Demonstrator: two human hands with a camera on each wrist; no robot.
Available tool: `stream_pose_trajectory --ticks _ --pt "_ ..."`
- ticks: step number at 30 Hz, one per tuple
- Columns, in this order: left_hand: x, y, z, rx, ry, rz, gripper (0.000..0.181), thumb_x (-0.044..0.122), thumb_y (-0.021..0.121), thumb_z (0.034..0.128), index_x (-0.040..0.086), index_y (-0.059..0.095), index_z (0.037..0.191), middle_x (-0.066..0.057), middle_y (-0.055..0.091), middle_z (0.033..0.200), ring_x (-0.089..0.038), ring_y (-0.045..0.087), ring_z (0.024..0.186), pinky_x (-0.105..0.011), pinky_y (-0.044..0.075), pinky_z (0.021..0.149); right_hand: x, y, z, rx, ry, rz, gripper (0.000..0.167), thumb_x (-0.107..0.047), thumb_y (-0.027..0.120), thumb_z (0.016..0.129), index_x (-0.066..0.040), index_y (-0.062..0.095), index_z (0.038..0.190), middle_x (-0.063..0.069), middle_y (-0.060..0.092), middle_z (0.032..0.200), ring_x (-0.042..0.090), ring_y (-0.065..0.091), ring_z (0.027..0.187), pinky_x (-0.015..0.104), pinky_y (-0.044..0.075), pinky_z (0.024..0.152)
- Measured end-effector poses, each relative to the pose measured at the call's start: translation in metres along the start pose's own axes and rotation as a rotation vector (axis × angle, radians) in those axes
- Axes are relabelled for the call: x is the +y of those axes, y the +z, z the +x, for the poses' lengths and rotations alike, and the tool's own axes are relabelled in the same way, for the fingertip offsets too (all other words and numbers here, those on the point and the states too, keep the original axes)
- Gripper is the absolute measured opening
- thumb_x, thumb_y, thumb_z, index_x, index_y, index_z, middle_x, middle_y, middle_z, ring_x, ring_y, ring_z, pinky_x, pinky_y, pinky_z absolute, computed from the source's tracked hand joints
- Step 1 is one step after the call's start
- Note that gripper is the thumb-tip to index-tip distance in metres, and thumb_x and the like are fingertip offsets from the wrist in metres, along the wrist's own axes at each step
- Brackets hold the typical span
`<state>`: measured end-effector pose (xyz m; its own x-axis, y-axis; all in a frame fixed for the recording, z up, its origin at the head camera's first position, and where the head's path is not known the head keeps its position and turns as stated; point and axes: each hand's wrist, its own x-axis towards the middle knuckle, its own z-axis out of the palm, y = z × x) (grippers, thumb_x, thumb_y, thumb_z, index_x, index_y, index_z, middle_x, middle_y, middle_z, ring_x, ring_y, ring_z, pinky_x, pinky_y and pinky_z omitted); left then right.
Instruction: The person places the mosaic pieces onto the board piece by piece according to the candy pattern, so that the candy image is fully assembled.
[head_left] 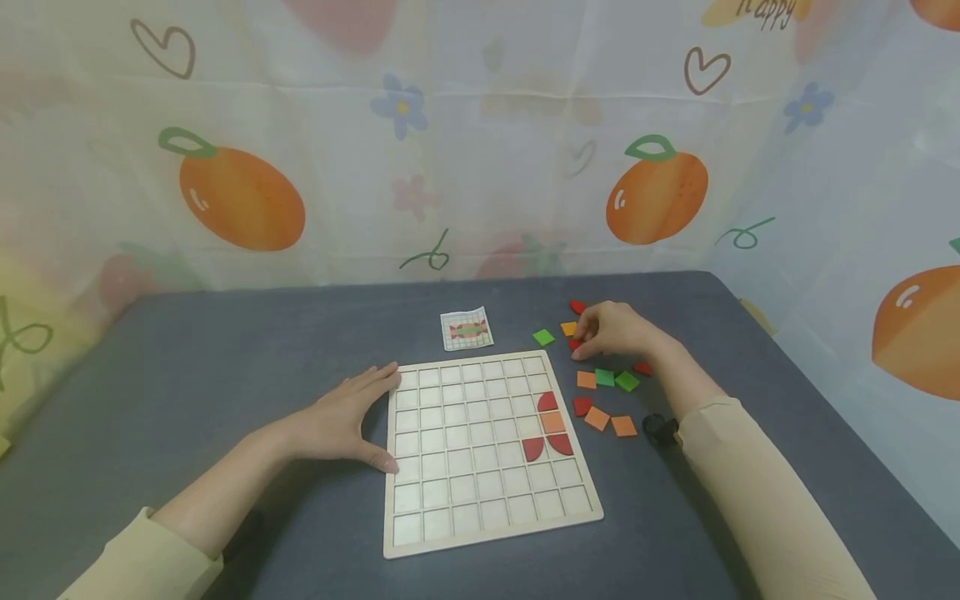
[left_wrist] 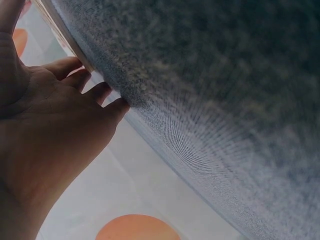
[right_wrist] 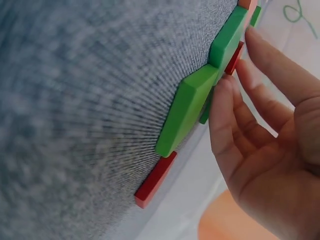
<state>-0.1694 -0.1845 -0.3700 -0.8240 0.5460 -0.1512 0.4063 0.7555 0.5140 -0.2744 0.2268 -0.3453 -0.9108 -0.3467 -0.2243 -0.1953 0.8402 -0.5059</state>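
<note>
A pale wooden grid board (head_left: 408, 543) lies on the dark table. Along its left edge my left hand (head_left: 339, 423) rests with thumb and fingers spread, touching the frame. Three red quarter-circle tiles (head_left: 560, 444) and an orange square tile (head_left: 552, 422) sit in cells near the board's right side. Beyond the board's upper right corner, my right hand (head_left: 618, 327) pinches a red tile (head_left: 575, 344) between thumb and fingers, down at the table surface. The right wrist view shows that red tile (right_wrist: 233, 60) at the fingertips, beside green tiles (right_wrist: 186, 107).
Loose orange tiles (head_left: 623, 427), green tiles (head_left: 627, 382) and red tiles (head_left: 582, 406) lie right of the board. A small printed pattern card (head_left: 467, 330) lies behind it. A fruit-patterned curtain (head_left: 480, 167) stands along the table's back and right sides.
</note>
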Motion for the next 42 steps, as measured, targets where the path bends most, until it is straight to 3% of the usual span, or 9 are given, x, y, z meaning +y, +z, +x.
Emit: stream_pose_trajectory --ticks 8,18,24,28,34,37,42 --pt "-0.001 0.0 0.001 0.004 -0.002 0.011 0.121 0.058 0.085 0.065 -0.001 0.027 0.154 -0.02 0.018 0.166 -0.048 0.014 0.152 -0.071 0.014 0.119 -0.004 0.002 0.001 -0.007 -0.021 -0.053 0.018 -0.014 0.074 0.086 -0.004 0.069 0.1 0.008 0.068 0.085 0.015 0.063 0.071 0.026 0.055 0.066" --pt "0.0 0.0 0.0 0.002 -0.005 0.004 0.121 0.057 0.085 0.0651 -0.001 0.027 0.154 -0.02 0.018 0.166 -0.049 0.014 0.152 -0.071 0.014 0.118 -0.009 0.001 0.0 0.015 -0.008 -0.104 0.016 -0.011 0.06 0.095 -0.002 0.07 0.103 0.017 0.072 0.102 0.016 0.068 0.072 0.029 0.058 0.07" --pt "0.0 0.0 0.0 0.005 -0.003 0.005 0.121 0.058 0.085 0.065 -0.001 0.027 0.154 -0.019 0.018 0.166 -0.048 0.014 0.152 -0.07 0.014 0.119 -0.013 -0.002 -0.005 0.08 -0.045 -0.048 0.016 -0.016 0.069 0.092 -0.008 0.076 0.104 0.011 0.075 0.105 0.022 0.069 0.092 0.038 0.057 0.081" --pt "-0.001 0.0 0.002 0.007 0.001 0.011 0.122 0.058 0.085 0.0647 -0.001 0.027 0.154 -0.02 0.018 0.166 -0.049 0.014 0.152 -0.071 0.015 0.118 -0.024 -0.002 -0.012 0.023 -0.085 0.094 0.019 -0.021 0.071 0.091 -0.011 0.075 0.106 0.008 0.075 0.104 0.024 0.069 0.097 0.04 0.057 0.086" --pt "-0.002 0.001 0.002 0.008 0.0 0.015 0.122 0.058 0.085 0.0645 -0.001 0.027 0.154 -0.02 0.018 0.166 -0.049 0.014 0.152 -0.071 0.015 0.118 -0.044 0.007 -0.021 -0.101 -0.154 0.311 0.029 -0.017 0.072 0.089 -0.006 0.068 0.115 0.018 0.074 0.099 0.032 0.071 0.093 0.041 0.06 0.085" --pt "-0.002 0.001 0.002 0.005 0.0 0.016 0.122 0.059 0.085 0.0646 -0.001 0.027 0.154 -0.02 0.018 0.166 -0.049 0.014 0.152 -0.071 0.015 0.118 -0.05 0.016 -0.021 -0.154 -0.169 0.352 0.033 -0.015 0.073 0.088 -0.003 0.067 0.118 0.019 0.074 0.095 0.032 0.072 0.088 0.04 0.061 0.083" --pt "-0.002 0.001 0.001 0.001 -0.004 0.012 0.122 0.059 0.084 0.0647 -0.001 0.027 0.154 -0.019 0.018 0.166 -0.048 0.014 0.152 -0.071 0.014 0.118 -0.06 0.029 -0.02 -0.207 -0.203 0.321 0.021 -0.013 0.074 0.087 -0.007 0.069 0.107 0.011 0.076 0.086 0.027 0.073 0.079 0.035 0.06 0.071"
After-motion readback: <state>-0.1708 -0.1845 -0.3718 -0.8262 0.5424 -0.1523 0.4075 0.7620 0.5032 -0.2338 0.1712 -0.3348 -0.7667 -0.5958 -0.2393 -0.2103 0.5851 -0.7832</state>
